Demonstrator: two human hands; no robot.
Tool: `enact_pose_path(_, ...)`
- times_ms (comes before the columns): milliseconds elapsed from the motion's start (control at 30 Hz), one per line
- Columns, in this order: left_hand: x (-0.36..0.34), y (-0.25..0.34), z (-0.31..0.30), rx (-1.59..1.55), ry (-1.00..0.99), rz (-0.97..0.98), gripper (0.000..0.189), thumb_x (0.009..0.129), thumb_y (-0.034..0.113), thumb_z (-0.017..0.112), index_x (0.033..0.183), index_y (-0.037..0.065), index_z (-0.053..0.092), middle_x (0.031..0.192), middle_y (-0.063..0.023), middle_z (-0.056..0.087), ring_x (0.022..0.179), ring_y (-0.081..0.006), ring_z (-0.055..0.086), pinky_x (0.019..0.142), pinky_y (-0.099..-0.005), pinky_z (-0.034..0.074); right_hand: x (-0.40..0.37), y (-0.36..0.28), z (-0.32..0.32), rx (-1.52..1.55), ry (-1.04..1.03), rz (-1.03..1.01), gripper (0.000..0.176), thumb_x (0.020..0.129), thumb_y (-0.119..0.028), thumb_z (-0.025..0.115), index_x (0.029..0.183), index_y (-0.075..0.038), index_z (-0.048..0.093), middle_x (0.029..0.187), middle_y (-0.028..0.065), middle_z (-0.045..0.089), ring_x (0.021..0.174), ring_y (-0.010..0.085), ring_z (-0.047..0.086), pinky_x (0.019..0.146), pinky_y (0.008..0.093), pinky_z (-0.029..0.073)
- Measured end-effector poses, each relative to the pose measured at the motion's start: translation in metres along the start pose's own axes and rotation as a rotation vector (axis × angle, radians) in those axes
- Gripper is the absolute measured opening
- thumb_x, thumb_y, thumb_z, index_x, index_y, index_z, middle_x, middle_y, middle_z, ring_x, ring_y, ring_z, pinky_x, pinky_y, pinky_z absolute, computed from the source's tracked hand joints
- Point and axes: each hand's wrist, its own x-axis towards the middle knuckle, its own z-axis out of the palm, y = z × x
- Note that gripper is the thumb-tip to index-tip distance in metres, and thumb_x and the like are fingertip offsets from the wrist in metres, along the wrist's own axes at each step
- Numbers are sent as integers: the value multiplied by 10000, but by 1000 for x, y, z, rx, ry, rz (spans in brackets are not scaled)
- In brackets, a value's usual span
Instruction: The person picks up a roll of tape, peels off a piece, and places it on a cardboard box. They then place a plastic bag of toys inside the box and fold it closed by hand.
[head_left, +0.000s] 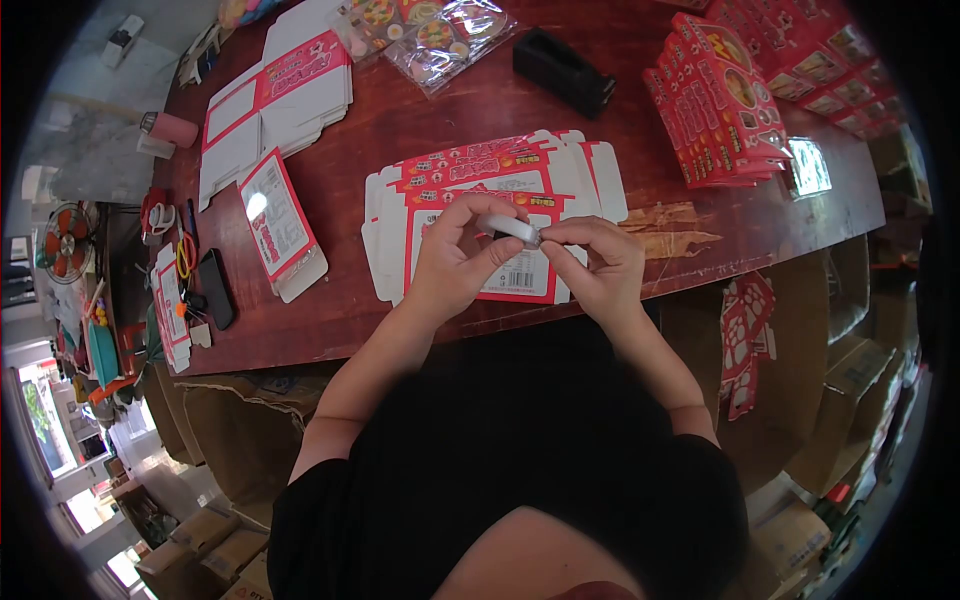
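A roll of clear tape [512,228] is held between my hands above a pile of flat red and white cartons [470,170]. My left hand [462,252] wraps its thumb and fingers round the roll. On the roll's right side, my right hand [597,262] pinches at its edge with thumb and fingertips. Whether a loose tape end is between those fingertips is too small to tell. Below the hands, the top carton shows a barcode [522,276].
A black tape dispenser [562,72] stands at the back. Stacked red packets [715,105] are at the right. More flat cartons [235,115], a single box [277,225], a black phone [215,288] and a pink bottle [170,128] lie left. Cardboard boxes [235,440] stand below the table edge.
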Motion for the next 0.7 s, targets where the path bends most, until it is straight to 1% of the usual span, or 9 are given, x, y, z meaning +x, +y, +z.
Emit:
enact_pose_path(33,0,0,0,-3,3,-6,278,815,24,655,1045,47,502,1036,-121,595,992,-189,566,860,-319,450,0,0,0,4,2,-6,142,698,11,722,830,-20,680,792,84,676,738,151,649,659,252,501)
enact_pose_path(133,0,1,0,-6,-4,-16,278,815,28,657,1046,47,503,1031,-117,597,992,-187,567,862,-322,450,-1,-3,4,63,43,95,158,693,3,730,840,-27,677,796,81,670,743,153,645,662,255,500)
enact_pose_path(233,1,1,1,-2,-12,-8,280,813,34,662,1044,47,505,1032,-116,593,992,-189,566,862,-322,449,0,-4,3,-7,10,35,159,688,-5,736,832,-33,675,792,73,665,731,157,640,662,265,500)
enact_pose_path(367,0,1,1,3,-16,23,259,808,18,659,1014,53,506,1030,-112,581,1001,-195,562,867,-330,452,1,-5,1,-26,-12,9,159,675,-10,745,813,-42,673,788,67,664,734,163,631,661,273,496)
enact_pose_path(467,-1,-3,-2,9,-39,73,245,784,-22,664,958,68,516,1024,-94,573,1015,-209,560,870,-342,461,1,-4,1,-34,-23,-18,169,658,-6,753,800,-49,671,777,63,659,741,169,627,657,274,493)
enact_pose_path(567,2,-4,-6,115,-113,217,236,755,-58,670,883,84,533,1019,-71,573,1029,-226,557,870,-352,470,0,-3,-2,-44,-56,-41,185,636,3,760,784,-57,667,768,58,652,746,174,622,649,276,493)
enact_pose_path(700,2,0,-14,238,-176,243,252,711,-124,642,814,89,552,994,-60,584,1033,-243,560,860,-357,478,2,-6,-4,-82,-109,-106,190,619,15,758,761,-67,663,760,43,640,744,172,615,638,281,494)
